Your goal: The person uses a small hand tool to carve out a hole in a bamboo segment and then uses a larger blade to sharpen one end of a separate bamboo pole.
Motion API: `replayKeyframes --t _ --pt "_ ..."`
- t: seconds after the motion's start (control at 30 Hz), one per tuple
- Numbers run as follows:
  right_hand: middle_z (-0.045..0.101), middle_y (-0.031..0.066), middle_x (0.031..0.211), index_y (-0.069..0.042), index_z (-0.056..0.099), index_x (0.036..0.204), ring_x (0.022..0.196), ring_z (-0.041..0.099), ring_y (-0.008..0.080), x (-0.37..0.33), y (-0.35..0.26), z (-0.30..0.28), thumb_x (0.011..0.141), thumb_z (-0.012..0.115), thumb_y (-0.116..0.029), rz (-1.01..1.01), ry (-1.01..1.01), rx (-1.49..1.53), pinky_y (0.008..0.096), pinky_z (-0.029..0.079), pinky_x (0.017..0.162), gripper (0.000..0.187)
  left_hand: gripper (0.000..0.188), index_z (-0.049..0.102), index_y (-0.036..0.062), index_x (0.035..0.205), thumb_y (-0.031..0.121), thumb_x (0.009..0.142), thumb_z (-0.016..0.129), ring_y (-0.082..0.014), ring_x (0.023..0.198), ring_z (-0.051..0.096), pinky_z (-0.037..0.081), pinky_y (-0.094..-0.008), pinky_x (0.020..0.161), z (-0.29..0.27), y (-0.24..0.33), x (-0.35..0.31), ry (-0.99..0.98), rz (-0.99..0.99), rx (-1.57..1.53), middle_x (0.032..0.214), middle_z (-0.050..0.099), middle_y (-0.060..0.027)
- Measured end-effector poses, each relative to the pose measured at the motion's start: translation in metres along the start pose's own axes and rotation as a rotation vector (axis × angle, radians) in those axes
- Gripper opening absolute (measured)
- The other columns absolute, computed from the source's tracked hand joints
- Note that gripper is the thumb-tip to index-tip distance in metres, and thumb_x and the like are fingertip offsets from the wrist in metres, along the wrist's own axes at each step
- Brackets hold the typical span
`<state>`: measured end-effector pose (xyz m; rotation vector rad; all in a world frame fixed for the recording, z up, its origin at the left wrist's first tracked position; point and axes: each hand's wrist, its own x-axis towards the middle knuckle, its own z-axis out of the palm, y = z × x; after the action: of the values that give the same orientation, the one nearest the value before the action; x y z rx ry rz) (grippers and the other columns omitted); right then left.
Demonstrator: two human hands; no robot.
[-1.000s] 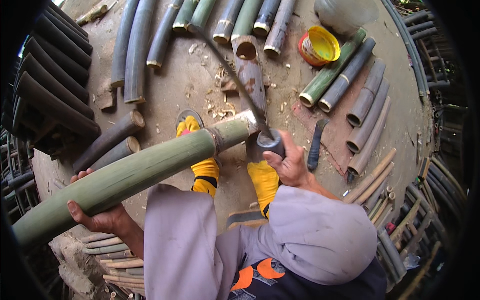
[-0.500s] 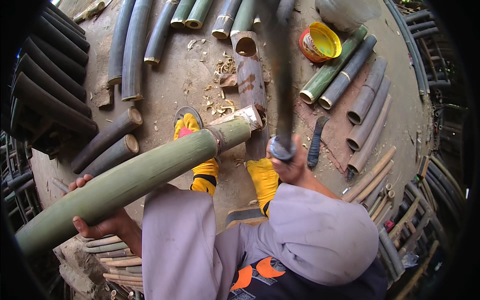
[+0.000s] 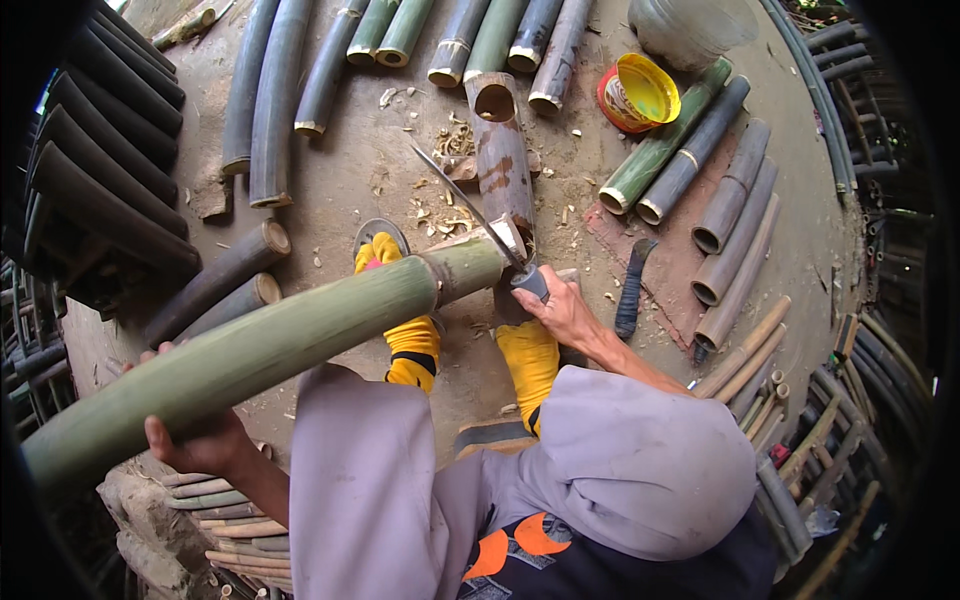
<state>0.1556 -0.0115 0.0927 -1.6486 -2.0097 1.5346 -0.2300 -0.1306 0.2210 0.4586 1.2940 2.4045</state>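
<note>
Filling the nearest part of the view, the person's knees, in pale grey trousers (image 3: 365, 470), stand apart. By the left knee, the left grip (image 3: 205, 440) cups a thick green bamboo pole (image 3: 250, 350) from underneath, thumb on the near side and fingertips just showing past the far edge. A pile of thin poles (image 3: 235, 510) lies below that wrist. The green bamboo pole slants from the lower left up toward the middle, passing over the left foot's yellow sock (image 3: 412, 345); its narrower end, beyond a ringed joint, reaches just beside the right grip (image 3: 568, 308). This one is closed around the grey handle of a long knife (image 3: 497, 240), whose blade points up and left across the pole's tip; whether the edge touches the pole, I cannot tell.

To the right of that hand, a second blade with a dark handle (image 3: 630, 295) lies on the ground. Beyond the pole's end, pale shavings (image 3: 440, 215) are scattered around a mottled brown bamboo tube (image 3: 500, 165) with an open mouth. Farther right sits a red and yellow tub (image 3: 640, 95), close to a cloudy rounded container (image 3: 695, 30). Dark and green bamboo lengths (image 3: 275, 110) line the far ground.
</note>
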Motion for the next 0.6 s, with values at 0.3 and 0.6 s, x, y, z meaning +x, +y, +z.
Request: replayKeyframes --t 0.3,0.6 --pt "0.062 0.0168 0.078 0.0 0.051 0.113 0.071 0.066 0.0255 -0.025 -0.053 -0.002 0.087 0.064 -0.036 -0.419 0.187 0.223 0.0333 0.051 0.061 0.046 0.052 0.052 -0.0012 0.113 0.038 0.079 0.056 -0.0343 0.104 0.054 0.043 -0.0485 0.096 -0.014 0.022 -0.001 0.044 0.037 0.049 0.107 0.056 -0.018" --pt "0.063 0.0165 0.076 0.0 0.049 0.107 0.07 0.066 0.0277 -0.007 -0.035 0.001 0.088 0.062 -0.04 0.169 -0.117 0.12 0.0373 0.051 0.061 0.046 0.055 0.05 0.0002 0.114 0.041 0.077 0.053 -0.0325 0.104 0.052 0.04 -0.0469 0.097 -0.011 0.012 -0.004 0.025 0.125 0.084 0.108 0.052 -0.0156"
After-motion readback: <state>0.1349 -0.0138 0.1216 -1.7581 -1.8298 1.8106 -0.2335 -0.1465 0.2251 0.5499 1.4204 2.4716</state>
